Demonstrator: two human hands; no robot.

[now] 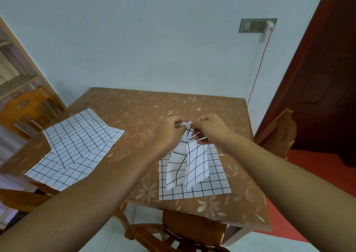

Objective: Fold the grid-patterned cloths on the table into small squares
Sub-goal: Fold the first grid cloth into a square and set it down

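Observation:
A white cloth with a black grid (189, 163) hangs above the table, bunched at its top. My left hand (170, 131) and my right hand (211, 129) pinch that top edge close together, fingers curled. Its lower end dangles over a folded grid cloth (213, 186) lying flat near the table's front right. Several more grid cloths (77, 145) lie spread and overlapping on the table's left side.
The brown floral table (154, 105) stands against a pale wall. Wooden chairs stand at the left (25, 109), right (277, 134) and front (183, 230). A dark red door (323, 78) is on the right; a red cable (260, 64) hangs from a wall socket.

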